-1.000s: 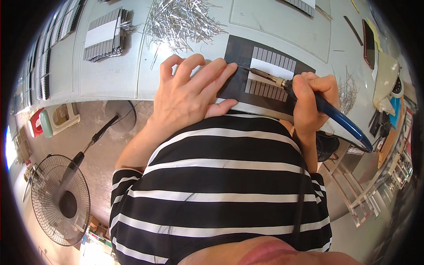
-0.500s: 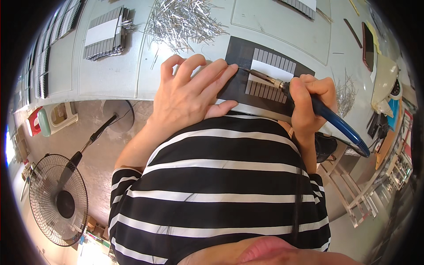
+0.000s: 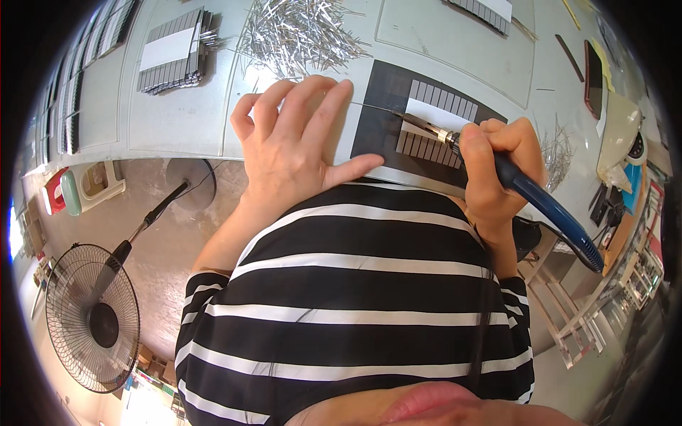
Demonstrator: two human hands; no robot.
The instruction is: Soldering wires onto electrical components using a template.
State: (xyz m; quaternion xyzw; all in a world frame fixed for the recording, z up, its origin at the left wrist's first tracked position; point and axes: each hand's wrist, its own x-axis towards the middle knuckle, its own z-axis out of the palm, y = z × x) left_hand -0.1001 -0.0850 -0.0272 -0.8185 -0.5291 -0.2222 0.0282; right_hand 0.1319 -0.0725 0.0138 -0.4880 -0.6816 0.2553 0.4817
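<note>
My right hand [image 3: 497, 170] grips a soldering iron [image 3: 550, 206] with a blue handle, fingers wrapped round it. Its tip points left at the end of a thin silvery strip [image 3: 368, 106]. The strip runs left from the iron over the dark mat's edge toward my left hand. Under the iron, on the dark mat [image 3: 371, 85], lies a panel [image 3: 437, 113] of narrow grey strips with a white band across it. My left hand [image 3: 288, 149] rests at the table edge left of the mat, fingers spread, thumb reaching over the mat's near corner.
Beyond my left hand lies a large heap of thin silvery strips [image 3: 298, 39]; a smaller pile [image 3: 558, 156] is at the right. A stack of similar panels [image 3: 170, 53] sits at the left. A phone [image 3: 592, 78] lies at the right. A floor fan [image 3: 103, 319] stands at the lower left.
My left hand has moved left off the mat and its fingers have spread apart. The soldering iron and right hand have shifted only slightly.
</note>
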